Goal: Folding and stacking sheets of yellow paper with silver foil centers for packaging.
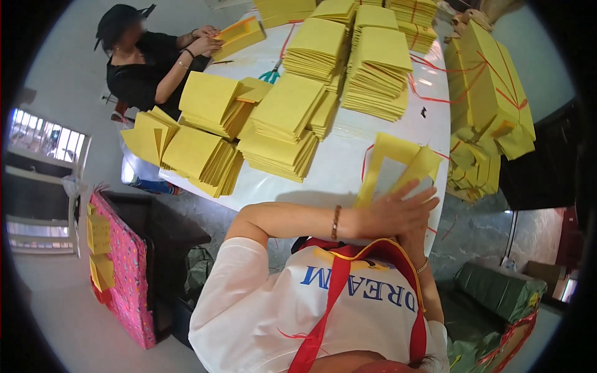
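Note:
At the table's near right edge, a yellow folded paper sheet (393,146) lies with pale surface showing between its strips. Across its near end reaches my left hand (398,210), fingers stretched out and spread, touching the paper. A beaded bracelet is on that wrist. My right hand (415,235) comes up from below at the table edge. It is mostly hidden behind the left hand, so its fingers do not show clearly. A red string (365,163) runs beside the sheet.
Stacks of folded yellow paper (376,71) cover the white table (348,146), with teal-handled scissors (270,76) among them. Tied yellow bundles (491,87) stand at the right. Across the table, a person in black (140,68) handles a yellow piece. A pink padded board (121,267) leans at left.

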Motion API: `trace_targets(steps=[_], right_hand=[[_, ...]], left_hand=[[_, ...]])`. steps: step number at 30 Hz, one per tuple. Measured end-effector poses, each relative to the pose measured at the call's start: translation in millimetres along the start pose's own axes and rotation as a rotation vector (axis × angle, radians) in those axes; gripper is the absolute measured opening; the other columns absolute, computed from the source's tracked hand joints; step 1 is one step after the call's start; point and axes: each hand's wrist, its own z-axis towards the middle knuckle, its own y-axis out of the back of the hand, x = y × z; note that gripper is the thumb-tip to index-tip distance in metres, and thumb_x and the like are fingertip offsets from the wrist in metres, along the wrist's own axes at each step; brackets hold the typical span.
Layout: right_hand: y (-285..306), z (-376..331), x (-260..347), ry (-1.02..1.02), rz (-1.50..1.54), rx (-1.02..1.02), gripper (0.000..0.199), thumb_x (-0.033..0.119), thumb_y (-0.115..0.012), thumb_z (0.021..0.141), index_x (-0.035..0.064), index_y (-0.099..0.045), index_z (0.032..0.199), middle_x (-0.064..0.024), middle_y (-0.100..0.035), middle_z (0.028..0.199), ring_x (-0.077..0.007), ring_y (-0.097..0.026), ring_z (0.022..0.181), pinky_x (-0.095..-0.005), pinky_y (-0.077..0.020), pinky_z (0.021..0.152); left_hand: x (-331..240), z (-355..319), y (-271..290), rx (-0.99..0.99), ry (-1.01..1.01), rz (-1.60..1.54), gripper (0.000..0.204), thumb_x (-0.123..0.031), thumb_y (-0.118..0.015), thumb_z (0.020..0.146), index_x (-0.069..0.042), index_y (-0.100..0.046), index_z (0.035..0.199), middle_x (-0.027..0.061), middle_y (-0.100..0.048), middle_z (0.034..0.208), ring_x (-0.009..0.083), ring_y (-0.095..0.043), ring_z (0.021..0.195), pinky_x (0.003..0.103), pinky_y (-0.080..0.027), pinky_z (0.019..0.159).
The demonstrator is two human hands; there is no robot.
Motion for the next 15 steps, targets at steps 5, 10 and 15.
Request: trace_targets(steps=[5,10,15], right_hand=[[-12,-10,-12,0.108,-0.237,-0.019,0.044,0.036,-0.052,0.085,0.0132,-0.051,0.122,-0.0115,-0.037,0.137,-0.0326,-0.025,0.131,-0.0552,-0.012,0.103],[-6,-9,-18,0.099,-0.098,0.047,0.041,0.029,-0.059,0.082,0.0119,-0.054,0.119,-0.0145,-0.037,0.136,-0.0344,-0.024,0.131,-0.052,-0.0118,0.105],[-6,-6,-38,-0.514,0.836,-0.504,0.068,0.011,-0.061,0.08,0.0096,-0.026,0.139,-0.0149,-0.031,0.139,-0.0265,-0.029,0.129,-0.0394,-0.0326,0.099]], left_hand=[[6,-10,-21,0.359,0.165,0.004,0.028,-0.023,-0.053,0.079,-0.008,-0.059,0.101,0.0151,-0.054,0.111,0.0318,-0.043,0.117,0.047,-0.038,0.085],[29,-28,-27,0.243,0.205,-0.021,0.028,-0.023,-0.057,0.077,-0.007,-0.057,0.099,0.013,-0.053,0.108,0.0283,-0.047,0.109,0.042,-0.04,0.078],[34,-45,-35,0.053,0.25,-0.152,0.03,-0.022,-0.061,0.076,-0.011,-0.055,0.103,0.0082,-0.049,0.116,0.0252,-0.044,0.111,0.042,-0.038,0.081]])
